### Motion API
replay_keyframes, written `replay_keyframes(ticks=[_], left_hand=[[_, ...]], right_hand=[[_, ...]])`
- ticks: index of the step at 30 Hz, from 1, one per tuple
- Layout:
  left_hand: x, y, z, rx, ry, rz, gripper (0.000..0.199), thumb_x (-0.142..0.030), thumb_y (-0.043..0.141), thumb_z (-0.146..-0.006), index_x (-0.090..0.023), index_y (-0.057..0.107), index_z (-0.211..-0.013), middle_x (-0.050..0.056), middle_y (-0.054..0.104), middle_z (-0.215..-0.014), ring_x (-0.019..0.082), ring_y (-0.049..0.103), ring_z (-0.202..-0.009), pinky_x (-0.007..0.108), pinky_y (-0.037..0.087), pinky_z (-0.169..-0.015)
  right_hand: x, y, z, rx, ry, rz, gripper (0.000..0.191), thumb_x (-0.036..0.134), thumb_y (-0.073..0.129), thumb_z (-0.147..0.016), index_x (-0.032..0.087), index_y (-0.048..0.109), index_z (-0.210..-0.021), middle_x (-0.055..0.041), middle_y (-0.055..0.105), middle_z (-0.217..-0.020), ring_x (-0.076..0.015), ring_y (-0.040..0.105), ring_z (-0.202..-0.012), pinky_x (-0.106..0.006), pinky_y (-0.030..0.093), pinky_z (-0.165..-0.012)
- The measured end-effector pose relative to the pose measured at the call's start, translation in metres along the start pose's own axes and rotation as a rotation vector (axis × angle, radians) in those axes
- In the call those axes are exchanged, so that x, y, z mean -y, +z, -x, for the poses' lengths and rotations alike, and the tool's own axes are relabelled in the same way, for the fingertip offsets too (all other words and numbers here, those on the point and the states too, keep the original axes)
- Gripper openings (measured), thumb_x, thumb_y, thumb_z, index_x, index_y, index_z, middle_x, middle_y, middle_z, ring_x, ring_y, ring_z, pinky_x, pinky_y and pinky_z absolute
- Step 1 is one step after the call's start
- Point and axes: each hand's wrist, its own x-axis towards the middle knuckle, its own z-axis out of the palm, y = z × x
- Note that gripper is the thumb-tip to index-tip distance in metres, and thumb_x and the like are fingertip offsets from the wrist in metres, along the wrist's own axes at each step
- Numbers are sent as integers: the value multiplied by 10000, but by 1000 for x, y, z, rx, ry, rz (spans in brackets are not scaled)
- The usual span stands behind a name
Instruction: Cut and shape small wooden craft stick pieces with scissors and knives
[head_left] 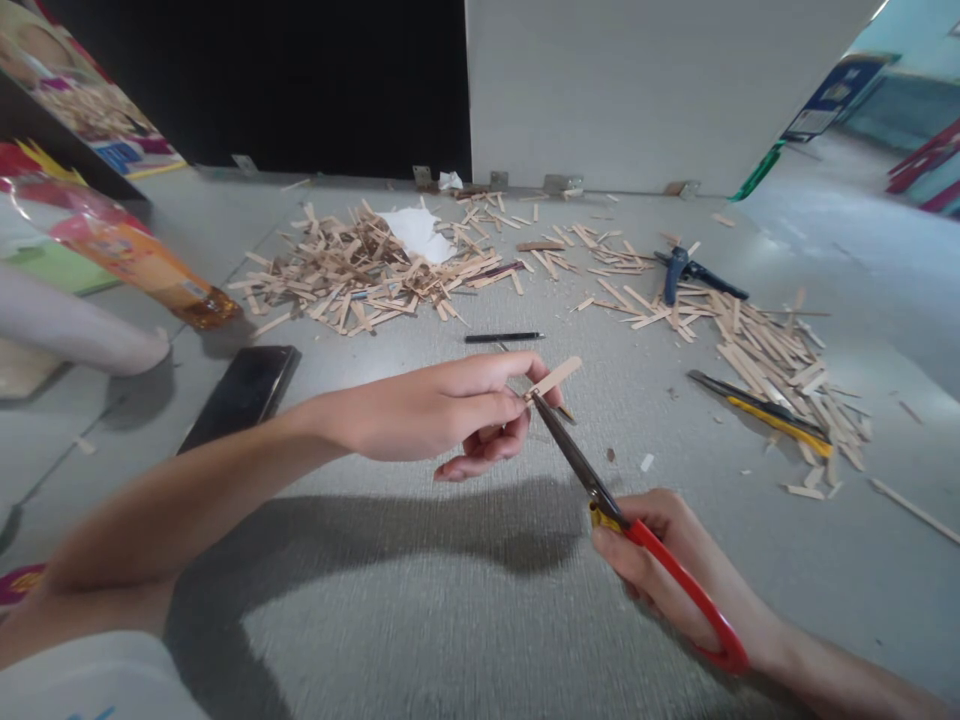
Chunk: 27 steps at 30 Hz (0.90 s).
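My left hand [457, 405] is in the middle of the view, above the grey surface. Its thumb and fingers pinch a short wooden stick [559, 376] with a rounded end pointing up and right. My right hand [664, 560], at the lower right, is closed on scissors [682, 585] with red and yellow handles. The scissor blades point up and left, and their tips meet the stick beside my left fingertips. Whether the blades cut into the stick is too small to tell.
Behind my hands lie a black pen [504, 338] and a heap of wooden pieces [337, 265] with white paper [418, 233]. At right are more sticks [757, 350], a yellow cutter [780, 417] and a dark blue tool [679, 272]. A phone [244, 395] and bottle [150, 260] are left.
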Motion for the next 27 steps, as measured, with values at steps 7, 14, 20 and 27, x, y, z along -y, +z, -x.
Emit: replay_keyframes(ticks=[7,14,20,27], left_hand=[[0,3,1,-36,5,-31,105,-261,369,-1153,-238,471,-1172,-65,501,-711,109,452,-505,235,434,-519],[0,3,-1,-33,14,-53,141,-265,355,-1147,-230,484,-1192,-60,501,-701,115,459,-503,238,448,-522],[-1,3,0,-34,10,-66,155,-252,365,-1140,-228,503,-1205,-59,503,-697,114,460,-509,227,454,-522],[0,3,0,-35,-5,-65,110,-278,396,-1135,-240,480,-1194,-60,499,-710,115,453,-509,239,437,-521]], right_hand=[[1,1,-1,7,1,-2,601,627,625,-975,269,321,-601,67,330,-522,-91,300,-475,-244,218,-416],[1,1,0,4,0,4,608,628,621,-980,267,322,-592,62,339,-520,-98,317,-479,-247,233,-422],[1,1,1,4,19,-1,579,611,630,-974,264,359,-598,62,349,-519,-95,312,-476,-243,226,-415],[5,1,0,14,32,-13,626,649,647,-962,265,317,-593,71,313,-525,-87,274,-480,-241,194,-414]])
